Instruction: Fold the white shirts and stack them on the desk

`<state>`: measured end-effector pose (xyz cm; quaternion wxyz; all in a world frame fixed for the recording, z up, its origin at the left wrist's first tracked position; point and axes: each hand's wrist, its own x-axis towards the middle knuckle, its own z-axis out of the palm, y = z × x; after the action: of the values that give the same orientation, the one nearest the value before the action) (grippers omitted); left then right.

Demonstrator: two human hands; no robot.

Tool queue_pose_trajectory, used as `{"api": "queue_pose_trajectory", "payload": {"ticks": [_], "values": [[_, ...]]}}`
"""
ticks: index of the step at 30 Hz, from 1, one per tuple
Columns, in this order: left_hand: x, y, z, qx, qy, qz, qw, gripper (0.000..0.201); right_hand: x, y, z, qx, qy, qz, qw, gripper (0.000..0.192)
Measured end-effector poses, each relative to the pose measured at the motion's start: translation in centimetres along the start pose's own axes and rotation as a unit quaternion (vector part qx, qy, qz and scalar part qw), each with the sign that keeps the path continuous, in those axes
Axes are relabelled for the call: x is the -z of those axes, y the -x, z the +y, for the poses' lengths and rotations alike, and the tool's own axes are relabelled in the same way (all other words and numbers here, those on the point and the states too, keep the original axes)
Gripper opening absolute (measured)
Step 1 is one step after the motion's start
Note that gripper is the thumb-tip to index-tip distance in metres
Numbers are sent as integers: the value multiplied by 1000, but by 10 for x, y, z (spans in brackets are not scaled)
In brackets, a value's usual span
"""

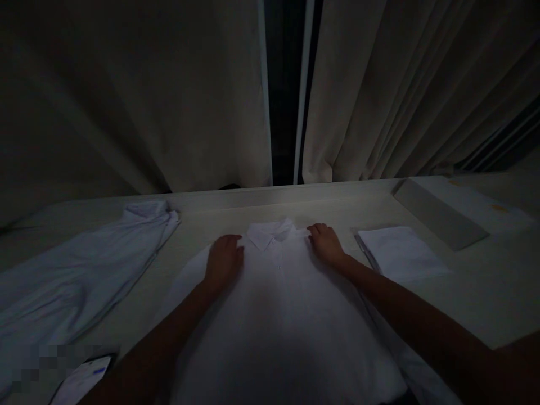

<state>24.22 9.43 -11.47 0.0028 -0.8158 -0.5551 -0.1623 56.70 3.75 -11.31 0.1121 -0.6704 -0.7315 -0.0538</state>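
Observation:
A white collared shirt (274, 304) lies spread out front side up, its collar (270, 232) toward the back of the table and a button placket running down from it. At the shoulder left of the collar, my left hand (224, 260) pinches the fabric between thumb and fingers. My right hand (327, 244) grips the opposite shoulder with its fingers curled over the edge. Both forearms reach in over the shirt's sides and hide parts of its sleeves.
Another pale shirt (84, 275) lies to the left, with a lit phone (84, 382) near the front. On the right are a folded white cloth in a clear bag (403, 252) and a white box (447, 211). Curtains (202, 101) hang behind the table's raised back edge (253, 196). The light is dim.

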Motion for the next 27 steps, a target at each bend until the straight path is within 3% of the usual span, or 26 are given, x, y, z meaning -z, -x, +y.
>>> {"api": "queue_pose_trajectory", "payload": {"ticks": [2,5,8,11,14,17,19,23,27], "values": [[-8,21,30,-49,16,-31,998,54,-7,20,-28,41,-23,-15,999,41],[-29,50,56,-32,-11,-76,997,66,-27,50,-58,19,-39,-29,999,46],[-45,69,60,-26,-31,-68,997,65,-38,60,-67,-10,-50,-24,998,45],[-47,70,58,-21,-36,-56,998,64,-32,37,-61,-9,-88,-14,996,37],[-36,49,64,-2,-21,-49,999,57,-24,-6,-53,-47,-145,38,988,33],[-24,6,80,3,47,35,998,47,-30,-45,-48,-103,-177,86,975,41],[-27,-26,93,8,114,77,990,45,-44,-56,-47,-119,-169,89,974,43],[-61,-63,113,30,165,64,984,49,-74,-55,-46,-69,-142,63,986,36],[-98,-63,113,53,170,67,982,40,-92,-56,-39,-65,-200,88,974,33]]}}
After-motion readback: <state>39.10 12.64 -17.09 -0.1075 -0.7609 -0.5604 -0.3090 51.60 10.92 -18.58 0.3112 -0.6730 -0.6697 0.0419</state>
